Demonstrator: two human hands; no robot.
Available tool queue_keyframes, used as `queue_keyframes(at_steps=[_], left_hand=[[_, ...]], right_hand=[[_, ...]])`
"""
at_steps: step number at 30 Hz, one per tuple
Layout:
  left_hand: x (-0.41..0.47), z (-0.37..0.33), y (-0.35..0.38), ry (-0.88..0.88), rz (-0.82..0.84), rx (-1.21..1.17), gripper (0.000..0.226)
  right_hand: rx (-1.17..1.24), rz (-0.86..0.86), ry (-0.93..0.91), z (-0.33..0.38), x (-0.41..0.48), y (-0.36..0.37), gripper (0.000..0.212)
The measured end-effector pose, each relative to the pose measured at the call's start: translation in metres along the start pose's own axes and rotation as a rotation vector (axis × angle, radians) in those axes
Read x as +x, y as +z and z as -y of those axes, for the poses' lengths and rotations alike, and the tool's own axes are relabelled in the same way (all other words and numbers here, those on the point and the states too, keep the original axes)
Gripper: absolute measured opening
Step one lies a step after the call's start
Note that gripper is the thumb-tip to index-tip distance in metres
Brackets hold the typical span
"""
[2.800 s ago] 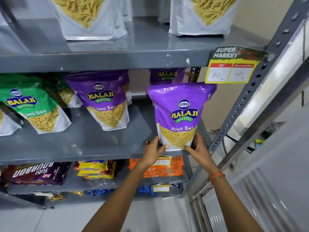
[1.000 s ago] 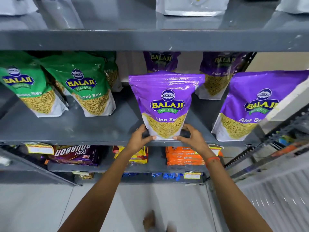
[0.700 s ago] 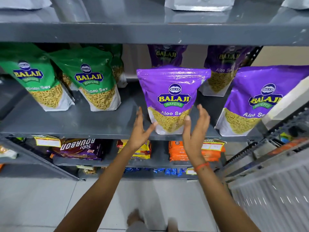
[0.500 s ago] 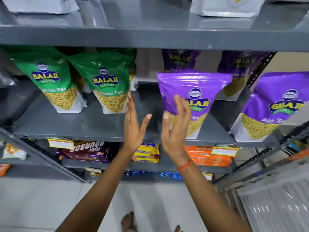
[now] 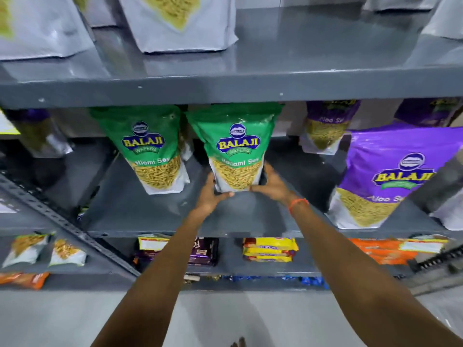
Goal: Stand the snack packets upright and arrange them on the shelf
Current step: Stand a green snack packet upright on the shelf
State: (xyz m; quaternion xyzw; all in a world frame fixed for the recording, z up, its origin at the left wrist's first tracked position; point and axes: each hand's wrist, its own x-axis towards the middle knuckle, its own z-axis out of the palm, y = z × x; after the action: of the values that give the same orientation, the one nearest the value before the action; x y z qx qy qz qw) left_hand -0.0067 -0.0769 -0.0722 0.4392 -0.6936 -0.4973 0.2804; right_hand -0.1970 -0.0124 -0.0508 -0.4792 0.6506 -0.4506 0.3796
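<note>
Two hands, my left hand (image 5: pixel 210 194) and right hand (image 5: pixel 271 185), clasp the green plastic sev packet (image 5: pixel 235 149) upright on the grey metal shelf (image 5: pixel 150 211); its final placing remains, I judge.

Lower shelf, left to right: a purple pack (image 5: pixel 203 251), stacked yellow packs (image 5: pixel 269 249) and orange packs (image 5: pixel 375 250) lay flat.
Price tags: one (image 5: pixel 153 242) hung before the purple pack, another (image 5: pixel 423 245) before the orange packs.
Bottom tier: blue wrappers (image 5: pixel 310 280), blurred.
Floor: pale tiles (image 5: pixel 62 319).
Upright: a perforated grey post (image 5: pixel 62 222) slanted at left.
</note>
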Motion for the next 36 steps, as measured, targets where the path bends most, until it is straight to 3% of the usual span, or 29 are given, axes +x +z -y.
queue_keyframes(at_steps=[4,10,20,23,25,27,29,32,36], left_hand=[[-0.021,0.015,0.003,0.038,-0.008,-0.05,0.066],[-0.086,0.025,0.012,0.037,0.003,-0.054,0.064],[-0.109,0.0,0.008,-0.037,0.093,-0.033,0.066],[-0.113,-0.006,0.003,-0.029,0.113,-0.04,0.075],[-0.118,-0.009,-0.001,0.001,0.085,-0.025,0.086],[-0.125,-0.016,-0.005,0.041,0.004,0.008,0.09],[-0.131,-0.024,-0.013,0.114,-0.103,0.04,0.085],[-0.137,-0.039,-0.035,0.227,-0.252,0.024,0.075],[-0.132,-0.034,-0.076,0.253,-0.399,0.043,0.07]], right_hand=[[-0.011,-0.054,0.058,-0.01,-0.024,0.007,0.064],[-0.066,-0.152,0.04,-0.033,-0.096,0.022,0.082],[-0.085,-0.134,0.038,-0.02,-0.112,0.021,0.079],[-0.073,-0.169,0.035,-0.012,-0.123,0.025,0.088],[-0.064,-0.352,-0.064,0.001,-0.137,0.034,0.086],[-0.13,-0.616,-0.272,0.022,-0.153,0.048,0.063],[-0.126,-0.748,-0.445,0.051,-0.163,0.067,0.046],[-0.081,-0.666,-0.592,0.089,-0.164,0.101,0.041],[-0.08,-0.508,-0.6,0.109,-0.137,0.145,0.038]])
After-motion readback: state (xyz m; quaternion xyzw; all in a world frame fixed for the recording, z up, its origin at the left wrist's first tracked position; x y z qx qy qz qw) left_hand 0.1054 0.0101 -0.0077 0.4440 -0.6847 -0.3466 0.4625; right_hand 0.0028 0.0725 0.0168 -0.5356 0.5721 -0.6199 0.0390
